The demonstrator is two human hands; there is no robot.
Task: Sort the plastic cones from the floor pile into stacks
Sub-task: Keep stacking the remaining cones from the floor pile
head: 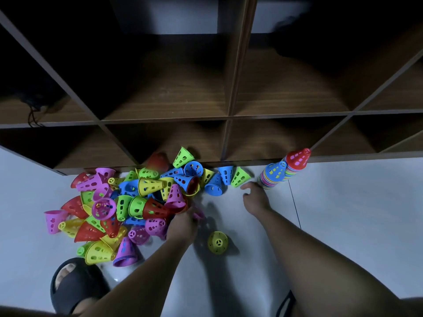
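Bright plastic cones (128,207) with holes, smooth and a bit shiny, two stacks of cones (283,170) in the same plastic, dark brown wood shelf (229,115) with a matt grain, pale smooth glossy floor (343,213), soft black matt slipper (75,287)

Setting: an indoor room, home-like. Beyond my right hand (255,197) a dark wood-grain cube shelf unit (229,115) stands on a pale tiled floor (343,213), with a thin grout line (295,207) just right of that hand. Near my body, behind my left hand (183,223), my foot sits in a black open-toe slipper (75,284). Toy-like plastic cones (128,202) lie heaped on the floor left of that hand, and a black cable (34,115) hangs in a shelf cell far to the left.
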